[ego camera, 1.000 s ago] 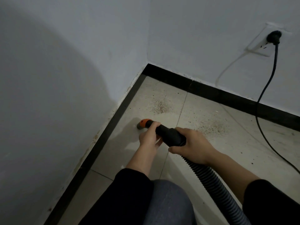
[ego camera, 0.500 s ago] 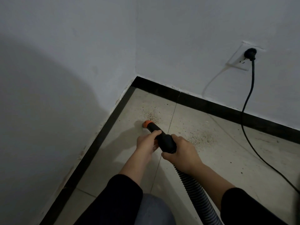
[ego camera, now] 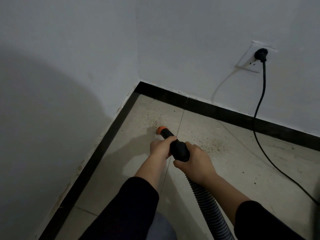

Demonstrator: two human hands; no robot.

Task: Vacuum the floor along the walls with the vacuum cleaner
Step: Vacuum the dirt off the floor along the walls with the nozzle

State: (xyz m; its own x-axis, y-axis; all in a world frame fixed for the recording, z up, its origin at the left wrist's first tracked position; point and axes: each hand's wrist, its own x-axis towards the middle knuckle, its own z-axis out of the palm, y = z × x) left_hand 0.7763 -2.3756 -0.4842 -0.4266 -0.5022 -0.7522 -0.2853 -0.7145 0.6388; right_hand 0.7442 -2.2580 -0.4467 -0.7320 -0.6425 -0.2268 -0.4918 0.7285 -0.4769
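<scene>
The ribbed hose (ego camera: 207, 207) trails behind the right hand (ego camera: 195, 161), soft and likely to drag. The rigid black nozzle (ego camera: 179, 150) looks light; both hands grip it, the left hand (ego camera: 160, 148) foremost. Its orange tip (ego camera: 160, 129) meets the floor (ego camera: 251, 170) just beyond the left fingers, with crumbs (ego camera: 213, 146) to their right. No writing is legible.

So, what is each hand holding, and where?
The vacuum nozzle: left hand behind the orange tip, right hand on the cuff above the hose.

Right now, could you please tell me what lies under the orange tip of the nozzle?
Dark crumbs are scattered on the tile just beyond the orange tip; whatever is directly under it is hidden by the nozzle itself.
</scene>
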